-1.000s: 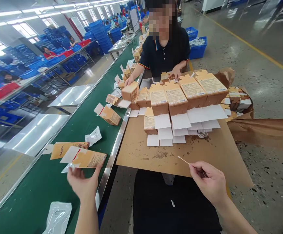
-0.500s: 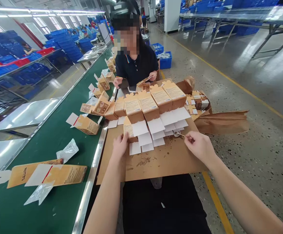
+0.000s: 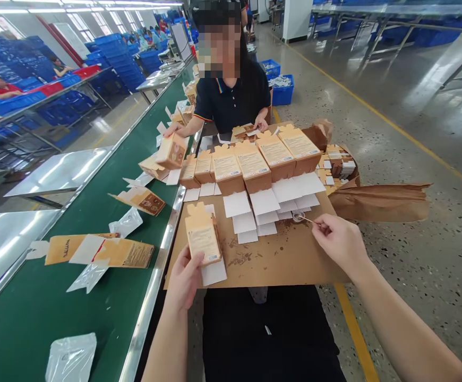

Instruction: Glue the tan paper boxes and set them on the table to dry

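My left hand grips a tan printed box by its lower end, over the left part of the cardboard sheet; a white flap hangs from the box. Between the fingers of my right hand is a thin stick, whose tip reaches a small round clear dish on the cardboard. Rows of stacked tan boxes lie behind, their white flaps pointing toward me.
A green conveyor with a metal edge runs along the left, carrying flattened boxes and clear plastic bags. A person opposite touches boxes. An open sack of cartons stands at the right.
My left hand has drawn the box out from the stack, toward me and left. The person opposite now reaches to a box at the conveyor. Items on the conveyor have shifted away from me.
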A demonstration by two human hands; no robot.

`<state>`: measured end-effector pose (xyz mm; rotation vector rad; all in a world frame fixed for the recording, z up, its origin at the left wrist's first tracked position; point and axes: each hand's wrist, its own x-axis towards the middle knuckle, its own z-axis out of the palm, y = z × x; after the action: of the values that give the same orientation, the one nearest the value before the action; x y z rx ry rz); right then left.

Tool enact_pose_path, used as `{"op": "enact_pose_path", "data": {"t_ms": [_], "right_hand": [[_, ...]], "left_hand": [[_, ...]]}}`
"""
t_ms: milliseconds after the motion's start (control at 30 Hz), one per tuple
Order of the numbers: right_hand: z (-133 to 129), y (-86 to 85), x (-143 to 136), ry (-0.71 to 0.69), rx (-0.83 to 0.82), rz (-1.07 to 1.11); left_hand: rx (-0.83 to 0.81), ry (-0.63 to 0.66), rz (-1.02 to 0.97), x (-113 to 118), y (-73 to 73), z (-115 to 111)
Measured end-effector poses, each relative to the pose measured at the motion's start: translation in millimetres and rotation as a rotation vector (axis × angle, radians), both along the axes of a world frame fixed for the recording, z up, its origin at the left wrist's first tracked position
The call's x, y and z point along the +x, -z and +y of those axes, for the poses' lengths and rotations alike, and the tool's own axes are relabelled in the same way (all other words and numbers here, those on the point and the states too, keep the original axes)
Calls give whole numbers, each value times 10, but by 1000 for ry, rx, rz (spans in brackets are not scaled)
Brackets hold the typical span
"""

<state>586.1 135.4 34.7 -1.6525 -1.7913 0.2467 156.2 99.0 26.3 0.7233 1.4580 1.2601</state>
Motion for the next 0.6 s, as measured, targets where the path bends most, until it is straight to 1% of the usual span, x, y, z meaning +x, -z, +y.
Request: {"op": "enact_pose_path", "data": {"t_ms": [33, 100, 200, 300, 367, 433, 500, 600], "right_hand": [[-115, 19, -64, -9, 37, 38], [-347, 85, -313, -77, 105, 144], [-619, 243, -915, -268, 131, 284], [-739, 425, -1499, -343, 123, 300], [-753, 521, -1735, -373, 110, 259], [-742, 582, -1834, -401, 98, 214], [-720, 612, -1837, -417, 92, 192], [-678, 621, -1765, -401, 91, 193]], "left_hand": [[5, -11, -53, 35, 13, -74], [30, -70, -87, 113, 64, -149], [78, -143, -27, 193, 168, -114], [73, -120, 58, 196, 212, -40], [64, -81, 92, 176, 184, -20], [49, -42, 117, 164, 135, -25], [42, -31, 138, 171, 101, -41], [65, -20, 138, 216, 131, -69]]}}
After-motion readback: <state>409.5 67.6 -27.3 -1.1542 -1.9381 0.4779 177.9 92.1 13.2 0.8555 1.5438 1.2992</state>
